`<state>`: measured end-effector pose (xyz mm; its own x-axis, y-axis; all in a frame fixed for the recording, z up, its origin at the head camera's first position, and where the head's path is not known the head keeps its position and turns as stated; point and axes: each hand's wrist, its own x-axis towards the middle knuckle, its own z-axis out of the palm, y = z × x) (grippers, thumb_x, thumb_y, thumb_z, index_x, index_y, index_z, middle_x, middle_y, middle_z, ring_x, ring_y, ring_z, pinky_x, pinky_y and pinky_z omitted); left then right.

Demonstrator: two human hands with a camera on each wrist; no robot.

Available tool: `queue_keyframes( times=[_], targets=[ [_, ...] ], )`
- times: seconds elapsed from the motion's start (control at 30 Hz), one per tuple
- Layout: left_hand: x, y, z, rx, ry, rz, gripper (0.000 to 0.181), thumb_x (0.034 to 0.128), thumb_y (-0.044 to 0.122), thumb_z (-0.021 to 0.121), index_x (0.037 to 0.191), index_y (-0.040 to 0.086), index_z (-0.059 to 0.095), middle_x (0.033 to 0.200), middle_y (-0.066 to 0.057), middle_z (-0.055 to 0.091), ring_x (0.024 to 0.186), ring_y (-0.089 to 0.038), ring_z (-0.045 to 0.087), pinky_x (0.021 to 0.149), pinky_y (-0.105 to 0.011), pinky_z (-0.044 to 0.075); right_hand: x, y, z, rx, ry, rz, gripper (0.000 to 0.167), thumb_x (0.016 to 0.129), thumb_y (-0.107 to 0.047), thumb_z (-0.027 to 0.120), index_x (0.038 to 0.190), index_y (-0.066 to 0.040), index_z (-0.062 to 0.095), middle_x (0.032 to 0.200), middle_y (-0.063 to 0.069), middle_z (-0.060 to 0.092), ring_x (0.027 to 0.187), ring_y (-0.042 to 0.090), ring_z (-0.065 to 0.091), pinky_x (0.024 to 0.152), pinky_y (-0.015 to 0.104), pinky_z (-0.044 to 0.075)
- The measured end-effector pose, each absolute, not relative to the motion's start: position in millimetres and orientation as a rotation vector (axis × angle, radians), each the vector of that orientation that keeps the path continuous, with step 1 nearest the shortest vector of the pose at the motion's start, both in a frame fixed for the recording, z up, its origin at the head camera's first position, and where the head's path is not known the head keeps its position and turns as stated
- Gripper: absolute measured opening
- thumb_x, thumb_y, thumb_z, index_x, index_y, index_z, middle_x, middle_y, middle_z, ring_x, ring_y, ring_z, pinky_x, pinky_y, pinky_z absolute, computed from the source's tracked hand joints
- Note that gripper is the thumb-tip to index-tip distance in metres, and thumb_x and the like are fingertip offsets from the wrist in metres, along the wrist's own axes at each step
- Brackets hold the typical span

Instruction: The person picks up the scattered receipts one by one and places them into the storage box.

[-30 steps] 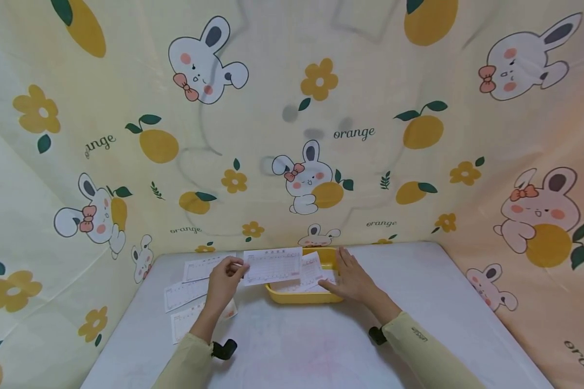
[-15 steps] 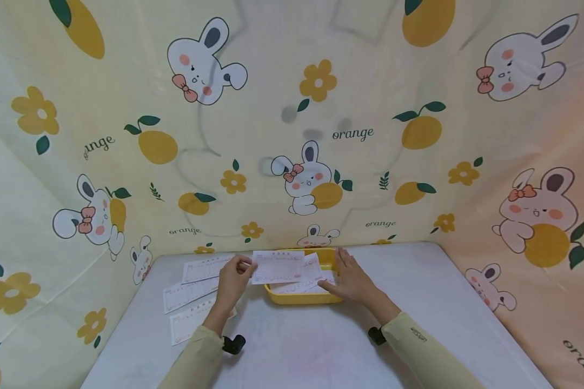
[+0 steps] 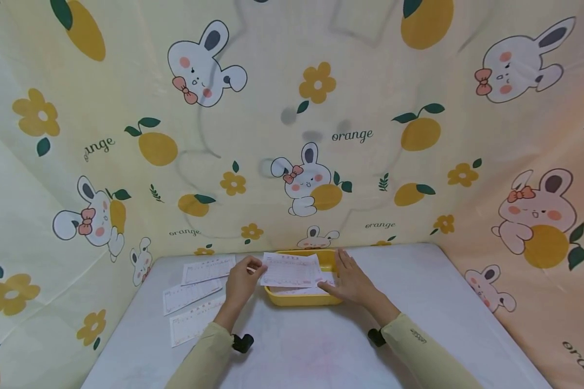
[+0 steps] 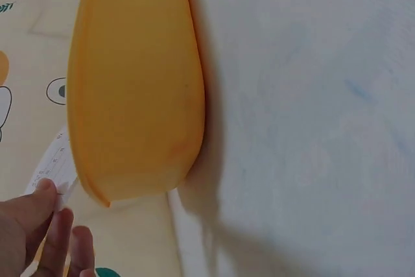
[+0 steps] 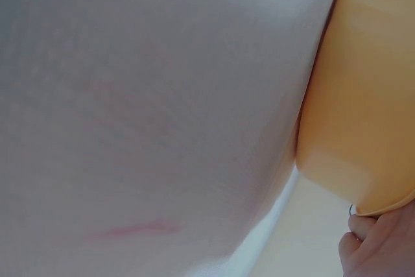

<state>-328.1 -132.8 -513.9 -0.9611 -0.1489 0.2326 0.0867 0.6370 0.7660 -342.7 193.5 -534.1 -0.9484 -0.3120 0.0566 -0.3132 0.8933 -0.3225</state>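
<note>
My left hand [image 3: 241,279] pinches the left edge of a white printed paper form [image 3: 290,270] between thumb and fingertips. The form lies out over the yellow plastic basket [image 3: 297,300] and covers much of its opening. In the left wrist view the pinched form [image 4: 57,160] shows beside the basket's end wall [image 4: 139,82]. My right hand [image 3: 355,281] rests on the basket's right side, fingers straight and thumb spread toward the front. Another paper [image 3: 292,291] shows inside the basket under the held form. In the right wrist view only part of the right hand [image 5: 382,241] appears, at the rim.
Left of the basket, three similar forms lie spread on the white table: one at the back [image 3: 206,269], one in the middle [image 3: 190,296] and one in front [image 3: 192,321]. A patterned cloth wall [image 3: 292,119] stands close behind the basket.
My left hand has moved right, carrying the form from the basket's left edge to over its middle. The right hand has stayed on the basket.
</note>
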Motion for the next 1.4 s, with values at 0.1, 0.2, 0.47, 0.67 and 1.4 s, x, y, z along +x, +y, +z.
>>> queue_keyframes(
  times=[0.1,0.2,0.47,0.67,1.4],
  targets=[
    [-329.9,-130.7,-516.1,0.061,-2.605,-1.198,0.014,0.0983,0.029,0.081,0.102,0.017,0.075,0.107,-0.005,0.074,0.088,-0.019,0.066,0.072,-0.033,0.051,-342.3,193.5,-533.9,0.501,-3.052,0.525,0.122,0.094,-0.079,0.057,0.168,0.006,0.010,0.177,0.025,0.009,0.164,0.042,0.011,0.132,0.056,0.013],
    [-330.0,-128.0,-515.6,0.087,-2.621,-1.200,0.014,0.0986,0.029,0.081,0.104,0.018,0.075,0.111,-0.006,0.074,0.088,-0.019,0.065,0.070,-0.032,0.050,-341.7,193.2,-532.9,0.503,-3.049,0.533,0.122,0.094,-0.079,0.057,0.168,0.006,0.010,0.177,0.025,0.009,0.165,0.042,0.011,0.132,0.055,0.012],
    [-331.9,-121.8,-520.0,0.104,-2.624,-1.204,0.014,0.0985,0.028,0.081,0.104,0.017,0.074,0.110,-0.003,0.077,0.088,-0.019,0.066,0.077,-0.038,0.055,-341.1,191.8,-532.2,0.501,-3.047,0.540,0.120,0.094,-0.077,0.058,0.168,0.006,0.011,0.177,0.025,0.009,0.165,0.041,0.011,0.132,0.055,0.012],
    [-332.4,-118.8,-519.2,0.095,-2.618,-1.221,0.015,0.0978,0.027,0.082,0.103,0.016,0.074,0.105,-0.002,0.077,0.088,-0.019,0.067,0.078,-0.039,0.054,-342.7,192.4,-533.7,0.507,-3.047,0.516,0.121,0.094,-0.079,0.055,0.168,0.005,0.011,0.178,0.024,0.009,0.165,0.040,0.011,0.133,0.055,0.013],
    [-334.1,-106.2,-522.5,0.087,-2.688,-1.134,0.021,0.0978,0.032,0.082,0.110,0.016,0.075,0.123,-0.011,0.067,0.085,-0.019,0.057,0.072,-0.032,0.048,-345.0,193.8,-537.4,0.502,-3.054,0.516,0.123,0.093,-0.081,0.055,0.169,0.005,0.010,0.178,0.024,0.009,0.165,0.041,0.011,0.133,0.054,0.012]
  ],
)
